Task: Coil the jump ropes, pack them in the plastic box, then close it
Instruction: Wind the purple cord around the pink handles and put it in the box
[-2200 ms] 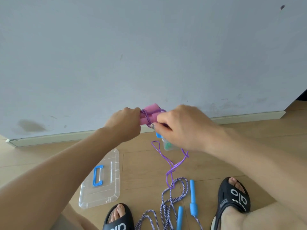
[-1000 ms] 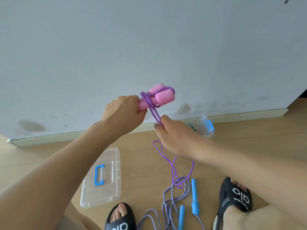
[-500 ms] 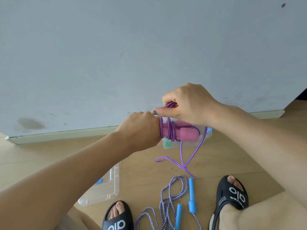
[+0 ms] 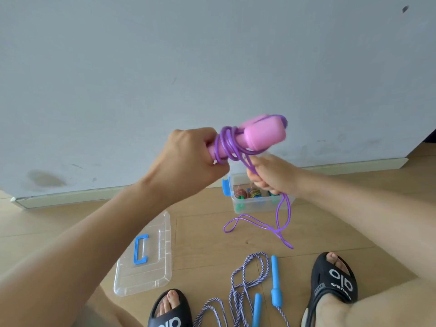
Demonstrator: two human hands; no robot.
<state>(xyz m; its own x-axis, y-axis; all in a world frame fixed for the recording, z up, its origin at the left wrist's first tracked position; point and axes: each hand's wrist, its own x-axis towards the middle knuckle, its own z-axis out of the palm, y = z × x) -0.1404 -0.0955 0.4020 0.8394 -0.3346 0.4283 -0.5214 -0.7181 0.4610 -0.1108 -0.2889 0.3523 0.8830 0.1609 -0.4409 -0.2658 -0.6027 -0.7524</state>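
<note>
My left hand grips the two pink handles of a jump rope, held up in front of the wall. Several turns of its purple cord are wrapped around the handles. My right hand pinches the cord just below the wraps, and the loose end hangs down to the floor. Behind my right hand the clear plastic box stands open on the floor with coiled ropes inside. Its clear lid with a blue handle lies to the left.
A striped purple-and-white jump rope with blue handles lies loose on the wooden floor between my two feet in black slides. A grey wall with a skirting board runs right behind the box.
The handles rose and tilted up to the right. My right hand came off the top of the handles and dropped below them, drawing the cord down; more turns sit on the handles.
</note>
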